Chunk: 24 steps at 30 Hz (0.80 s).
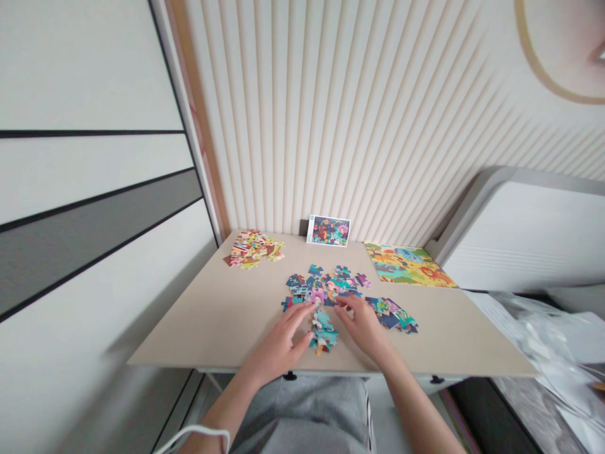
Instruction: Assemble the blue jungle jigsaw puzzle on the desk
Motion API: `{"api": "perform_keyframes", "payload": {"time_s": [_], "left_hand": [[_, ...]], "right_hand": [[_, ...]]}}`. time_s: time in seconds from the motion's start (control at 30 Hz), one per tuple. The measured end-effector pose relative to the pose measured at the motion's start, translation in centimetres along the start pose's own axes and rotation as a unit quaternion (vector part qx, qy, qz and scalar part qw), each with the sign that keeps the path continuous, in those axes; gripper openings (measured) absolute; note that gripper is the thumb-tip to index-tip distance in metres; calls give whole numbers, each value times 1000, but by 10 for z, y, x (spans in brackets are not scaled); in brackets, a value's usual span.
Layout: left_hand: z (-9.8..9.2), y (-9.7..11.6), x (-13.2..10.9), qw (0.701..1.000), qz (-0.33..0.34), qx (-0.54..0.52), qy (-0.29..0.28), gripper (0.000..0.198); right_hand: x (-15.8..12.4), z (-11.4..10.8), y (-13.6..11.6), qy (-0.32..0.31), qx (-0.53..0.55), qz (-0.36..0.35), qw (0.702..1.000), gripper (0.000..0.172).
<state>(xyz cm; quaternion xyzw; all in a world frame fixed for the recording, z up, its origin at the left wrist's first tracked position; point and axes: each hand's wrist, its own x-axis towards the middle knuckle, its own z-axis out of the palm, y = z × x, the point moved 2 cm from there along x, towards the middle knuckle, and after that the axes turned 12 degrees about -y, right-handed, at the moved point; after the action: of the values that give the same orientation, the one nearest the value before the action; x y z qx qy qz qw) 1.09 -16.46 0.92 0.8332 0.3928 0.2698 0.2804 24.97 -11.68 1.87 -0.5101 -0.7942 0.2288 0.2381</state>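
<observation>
My left hand (286,337) rests on the table with thumb and fingers apart, beside a small heap of teal puzzle pieces (324,331). The index fingertip reaches the near edge of the main spread of dark blue and purple puzzle pieces (302,287). Across the teal heap, my right hand (360,320) is bent, its fingertips and thumb close together at the spread's near right side. A dark puzzle piece seems to be between them, mostly hidden by the fingers. Beyond that hand lies another group of blue and green puzzle pieces (392,315).
A picture card (329,231) of a colourful scene leans at the back against the ribbed wall. Yellow and red puzzle pieces (253,247) lie piled at the table's (198,321) back left. A flat animal picture (409,265) lies back right. Clear plastic (534,328) is beyond the right edge.
</observation>
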Motion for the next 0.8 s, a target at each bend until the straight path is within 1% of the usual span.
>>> {"api": "perform_keyframes", "payload": {"time_s": [0.07,0.17,0.23,0.33,0.4,0.47,0.53,0.6,0.63,0.7,0.73,0.8], "left_hand": [[2,1,0,999,7,29,-20,51],[4,5,0,996,17,80,-47,50],[5,8,0,992,20,110,-60,51],[6,11,2,988,21,141,-67,50],[6,13,2,987,26,146,-67,46],[5,14,3,987,34,139,-68,38],[3,15,2,989,39,123,-69,29],[3,15,2,991,38,105,-71,23],[3,15,1,992,35,95,-69,24],[5,13,0,995,24,77,-57,34],[6,12,0,996,17,68,-45,46],[8,8,0,998,2,57,-18,75]], "right_hand": [[12,-10,12,25,-66,17,997,29],[36,-18,27,18,-150,30,988,30],[50,-18,34,11,-195,42,980,33],[63,-12,41,5,-221,75,972,41],[65,-8,43,19,-207,83,975,41],[63,-7,44,49,-166,75,982,36],[60,-8,44,70,-83,59,992,32],[56,-11,42,65,40,45,996,33],[54,-11,40,50,106,35,993,36],[50,-9,34,5,209,6,978,42],[48,-7,29,-22,240,-9,970,44],[44,-2,20,-77,260,-35,962,45]]}}
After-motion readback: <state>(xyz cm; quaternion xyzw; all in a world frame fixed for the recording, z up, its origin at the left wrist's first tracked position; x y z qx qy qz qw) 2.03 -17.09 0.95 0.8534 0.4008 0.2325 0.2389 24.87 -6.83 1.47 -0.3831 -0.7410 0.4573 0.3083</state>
